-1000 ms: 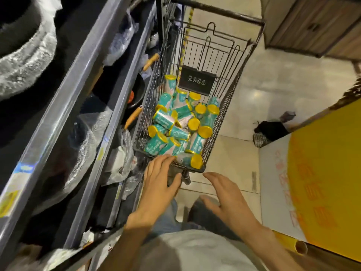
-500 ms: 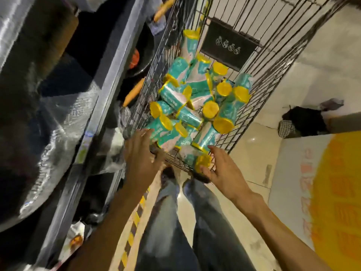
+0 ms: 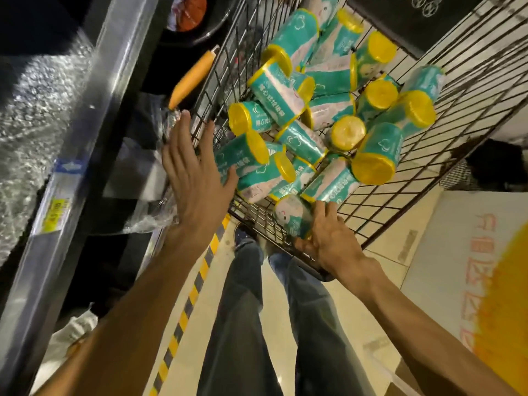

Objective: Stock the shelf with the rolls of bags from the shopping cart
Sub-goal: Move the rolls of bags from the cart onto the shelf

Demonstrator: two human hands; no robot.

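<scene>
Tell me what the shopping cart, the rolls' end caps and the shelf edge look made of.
Shopping cart: thin dark metal wire, judging by its open grid.
End caps: probably yellow plastic, smooth and evenly coloured, slightly glossy.
Shelf edge: likely bare metal, silvery with bright streaky reflections.

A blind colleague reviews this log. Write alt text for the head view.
Two bare hands reach into a wire shopping cart heaped with teal rolls of bags with yellow caps. The right hand curls round the nearest roll; the open left hand touches another roll. A metal shelf runs alongside, left.
</scene>
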